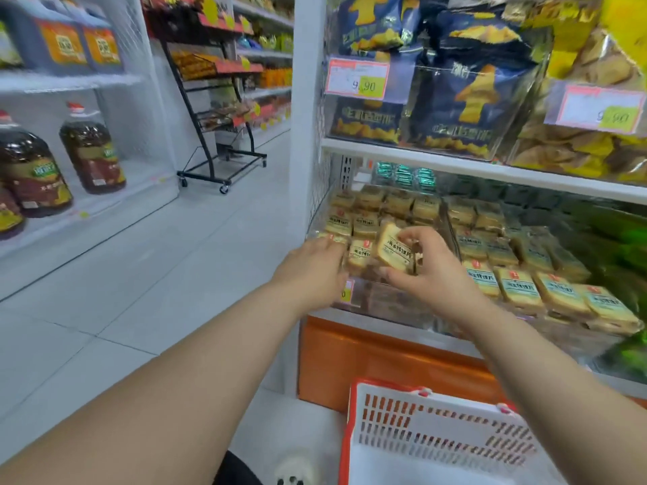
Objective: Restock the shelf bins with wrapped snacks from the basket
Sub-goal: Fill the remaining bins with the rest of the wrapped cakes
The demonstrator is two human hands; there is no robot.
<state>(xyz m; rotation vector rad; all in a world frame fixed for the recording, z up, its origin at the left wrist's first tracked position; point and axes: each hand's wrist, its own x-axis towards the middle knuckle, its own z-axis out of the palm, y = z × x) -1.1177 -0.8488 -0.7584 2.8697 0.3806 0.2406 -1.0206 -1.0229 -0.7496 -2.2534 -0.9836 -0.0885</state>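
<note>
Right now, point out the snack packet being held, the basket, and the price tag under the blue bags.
snack packet [395, 252], head view, on its printed front label.
basket [451, 427], head view, on its white slotted near wall.
price tag [357, 78], head view, on its white middle.

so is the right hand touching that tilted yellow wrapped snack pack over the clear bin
Touching. The head view shows the right hand pinching the tilted yellow wrapped snack pack, fingers on its top edge, thumb beneath.
</note>
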